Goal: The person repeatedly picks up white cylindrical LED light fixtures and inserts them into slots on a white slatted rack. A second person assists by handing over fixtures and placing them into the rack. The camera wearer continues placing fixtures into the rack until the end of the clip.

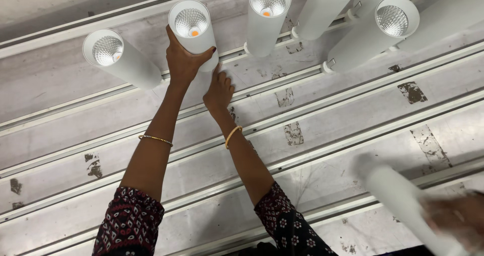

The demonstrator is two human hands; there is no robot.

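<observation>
Grey metal bench point(353, 135) crossed by pale rails point(312, 112), scuffed with dark patches. Nearest, at lower right, a blurred hand of another person point(456, 218) on a blurred white cylinder point(398, 195). Closer to centre, two patterned dark sleeves point(128, 223), bare forearms reaching away, thin beaded bangle point(155, 139) on the left wrist, yellow bangle point(233, 135) on the right. Farther on, right hand point(219, 90) low against the base of a white cylindrical lamp point(194, 31), fingers partly hidden behind it, spread or curled cannot be told. Left hand point(182, 59) wrapped round the body of that same lamp, fingers curled about it, thumb across the front. Lamp upright on a rail, ribbed reflector and orange spot facing up. Beyond and beside, more white lamps: one at left point(118, 57), one at top centre point(268, 14), another at right point(375, 31).
</observation>
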